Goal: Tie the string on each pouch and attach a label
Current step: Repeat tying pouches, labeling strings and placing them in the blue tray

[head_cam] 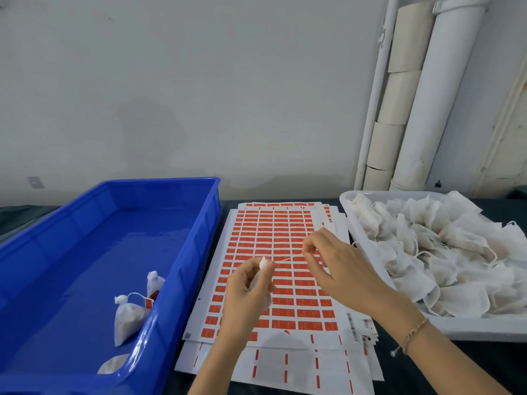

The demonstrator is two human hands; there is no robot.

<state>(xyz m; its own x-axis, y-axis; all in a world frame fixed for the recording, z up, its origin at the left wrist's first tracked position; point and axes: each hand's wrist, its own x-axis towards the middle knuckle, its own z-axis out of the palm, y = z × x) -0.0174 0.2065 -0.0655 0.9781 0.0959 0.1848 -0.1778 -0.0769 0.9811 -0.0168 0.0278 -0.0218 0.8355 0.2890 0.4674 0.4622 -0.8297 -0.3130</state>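
Note:
My left hand [248,292] grips a small white pouch [264,263] by its gathered neck, above the label sheets. A thin string [288,258] runs taut from the pouch's neck to my right hand [339,269], which pinches its end between thumb and fingertip. Under both hands lies a stack of white sheets with rows of red labels [273,252].
A blue crate [85,252] on the left holds tied pouches with red labels [128,315] near its front right wall. A white tray [484,329] on the right is heaped with several untied pouches [445,252]. White pipes [427,95] run up the wall behind.

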